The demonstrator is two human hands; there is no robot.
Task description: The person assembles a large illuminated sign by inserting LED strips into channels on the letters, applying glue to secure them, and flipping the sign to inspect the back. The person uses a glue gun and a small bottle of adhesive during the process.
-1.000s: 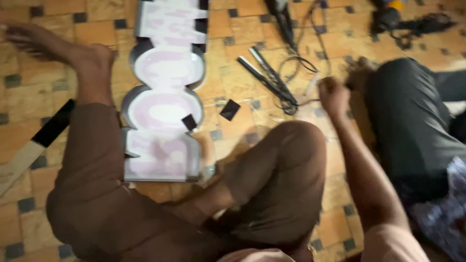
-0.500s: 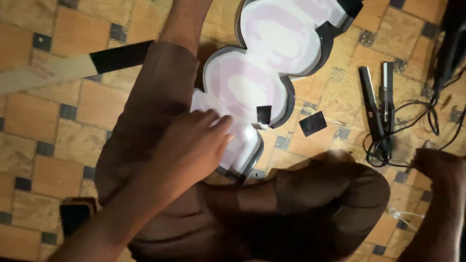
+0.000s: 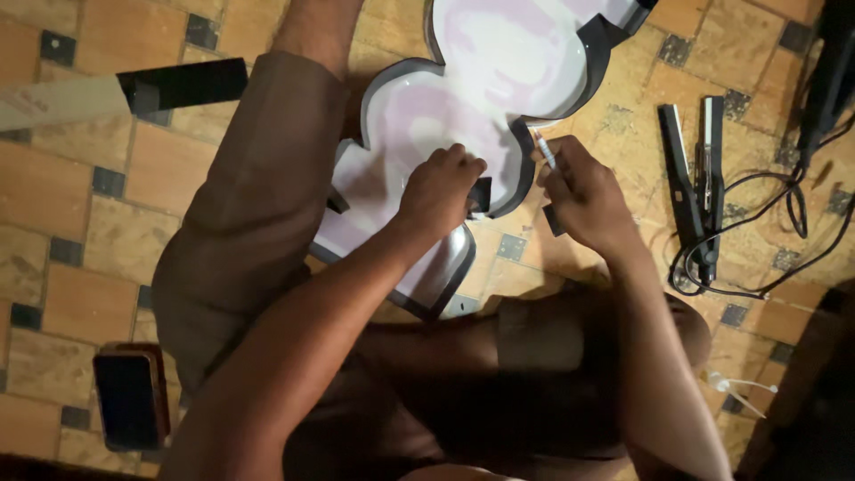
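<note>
A large white sign letter with a curvy black rim (image 3: pixel 499 80) lies on the tiled floor between my legs. My left hand (image 3: pixel 438 189) presses on its face near the right rim, fingers curled beside a small black piece (image 3: pixel 481 194). My right hand (image 3: pixel 583 194) hovers just outside the rim, shut on a thin white pen-like tool (image 3: pixel 544 148) whose tip points at the rim. A second small black piece (image 3: pixel 553 220) shows under my right hand.
A black hair-iron-like tool (image 3: pixel 695 187) with a coiled cable lies on the floor at right. A phone (image 3: pixel 129 398) rests at lower left. A white and black strip (image 3: pixel 116 92) lies at upper left. A small white applicator (image 3: pixel 732 388) sits at lower right.
The view has shifted. My left hand slid right across the letter's face to its rim. My right hand came up from the lower right to the rim, holding the thin tool.
</note>
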